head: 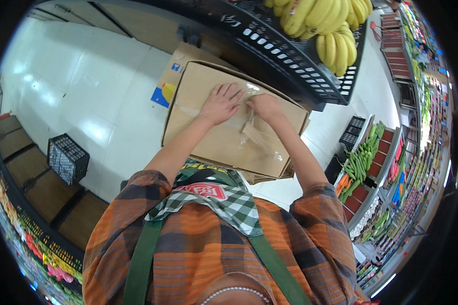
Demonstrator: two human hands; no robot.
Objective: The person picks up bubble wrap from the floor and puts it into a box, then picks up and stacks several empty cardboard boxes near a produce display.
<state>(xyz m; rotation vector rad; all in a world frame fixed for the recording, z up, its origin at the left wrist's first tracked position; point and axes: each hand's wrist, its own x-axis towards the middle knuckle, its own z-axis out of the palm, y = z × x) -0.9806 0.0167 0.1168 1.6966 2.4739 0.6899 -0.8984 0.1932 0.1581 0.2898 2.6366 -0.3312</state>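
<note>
A closed cardboard box point(198, 141) lies before me, its broad top face up. My left hand point(222, 103) rests flat on that top with its fingers spread. Beside it, my right hand point(266, 107) is curled, with thumb and fingertips pinched on a strip of clear packing tape point(252, 117). The strip runs down from the fingers to a torn, lifted flap of brown paper or cardboard point(253, 133). More shiny tape point(252, 87) shows near the far edge of the top. What is inside the box is hidden.
Beyond the box stands a black plastic crate point(290, 61) holding banana bunches point(336, 49). Another printed carton point(189, 53) sits partly under the box. A black basket point(68, 158) is on the tiled floor point(87, 91) at left. Vegetable stands point(360, 164) line the right.
</note>
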